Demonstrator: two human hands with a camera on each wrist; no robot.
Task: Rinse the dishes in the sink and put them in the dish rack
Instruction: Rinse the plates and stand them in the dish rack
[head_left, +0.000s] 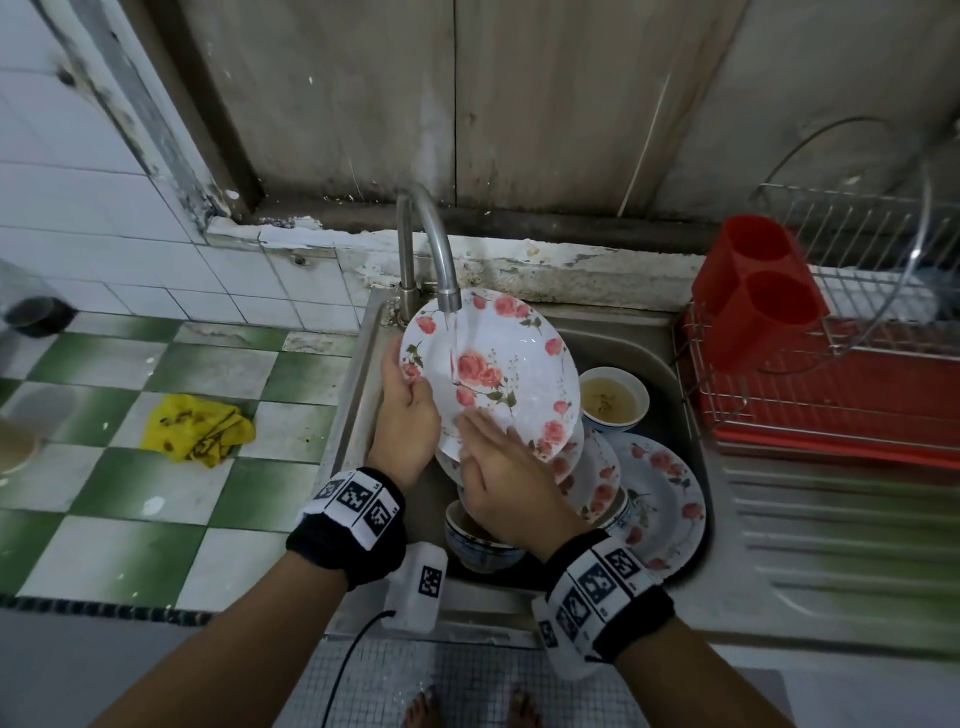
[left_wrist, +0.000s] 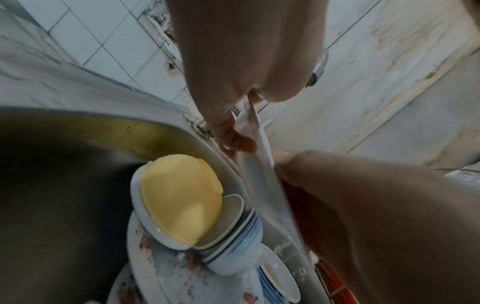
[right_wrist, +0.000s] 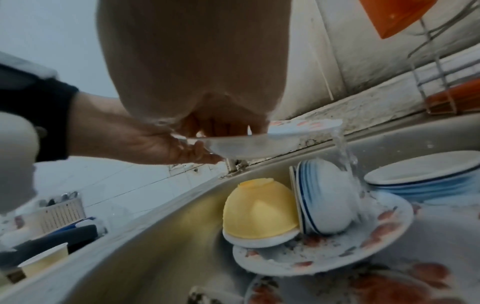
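Note:
A white plate with pink roses (head_left: 498, 358) is tilted under the tap (head_left: 431, 244), and water runs over its face. My left hand (head_left: 408, 415) grips its left rim, thumb on top and fingers beneath (right_wrist: 197, 156). My right hand (head_left: 493, 457) lies flat on the plate's lower part with straight fingers. In the right wrist view water spills off the plate's edge (right_wrist: 306, 125) onto the dishes below. The sink (head_left: 670, 364) holds more rose plates (head_left: 660, 493), a bowl of brownish water (head_left: 613, 397), a blue-rimmed bowl (head_left: 478, 545) and an upturned yellow bowl (right_wrist: 259, 209).
A wire dish rack (head_left: 841, 400) on a red tray stands right of the sink, with a red cutlery holder (head_left: 758, 291) at its left end. A yellow cloth (head_left: 197, 426) lies on the green-and-white tiled counter to the left. The steel drainboard (head_left: 831, 545) is at the front right.

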